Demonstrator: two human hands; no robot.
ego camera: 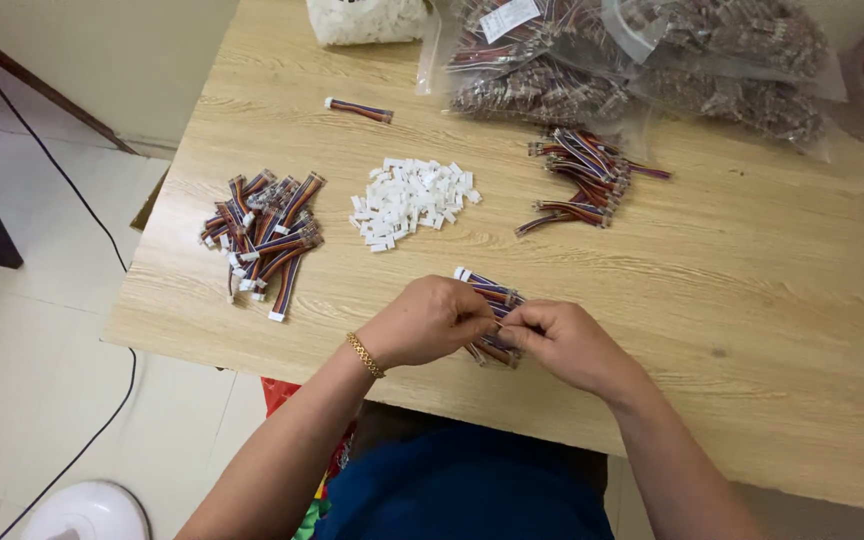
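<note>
Left hand [430, 322] fingers curled shut around a small bundle of multicoloured ribbon wires [492, 300] just above the wooden table [752, 300] near edge, right hand [562, 340] fingertips pinched closed on the same bundle

A small home-based assembly workplace is shown. A pale wood-grain worktop [732, 300] is set on a light tiled floor [22, 340] beside a plain wall. Piecework is indicated by sorted heaps: finished multicoloured wire leads [264, 232], white plastic connector housings [410, 202], unfinished leads [582, 178], and clear plastic bags of stock [652, 60] stacked at the far edge.
</note>
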